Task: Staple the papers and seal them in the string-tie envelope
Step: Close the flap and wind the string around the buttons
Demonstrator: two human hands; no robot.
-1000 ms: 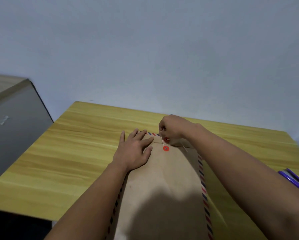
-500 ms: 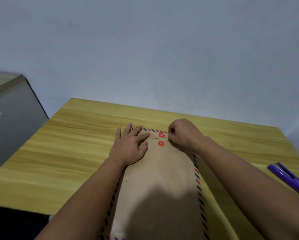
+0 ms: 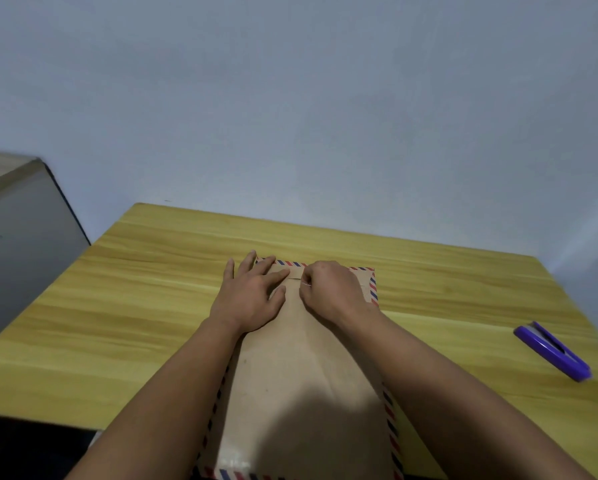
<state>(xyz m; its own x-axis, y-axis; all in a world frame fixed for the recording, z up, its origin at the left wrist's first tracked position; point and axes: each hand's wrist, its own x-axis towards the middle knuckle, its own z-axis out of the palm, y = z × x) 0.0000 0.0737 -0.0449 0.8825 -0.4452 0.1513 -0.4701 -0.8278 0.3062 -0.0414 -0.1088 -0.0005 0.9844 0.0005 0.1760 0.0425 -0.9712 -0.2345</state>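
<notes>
Winding the string around the closure at the flap of the string-tie envelope [image 3: 301, 368], by the look of it, with the stapling apparently done and the stapler [image 3: 552, 351] set aside well to the right on the table [image 3: 134, 306]. Best done with the flap pinned flat throughout, the string kept taut and low, each turn laid snug under the fastener rather than stacked loosely, and no lifting of the envelope off the wood. Left hand [image 3: 252, 296] spread open, palm down, fingers [image 3: 266, 268] pressing the flap's left portion, gripping nothing. Right hand [image 3: 332, 289] curled closed over the flap's centre, fingertips pinching what looks like a thin pale string near its thumb side; fasteners hidden beneath it. Envelope lying flat, lengthwise toward the body, between both forearms, papers presumably inside though not visible
</notes>
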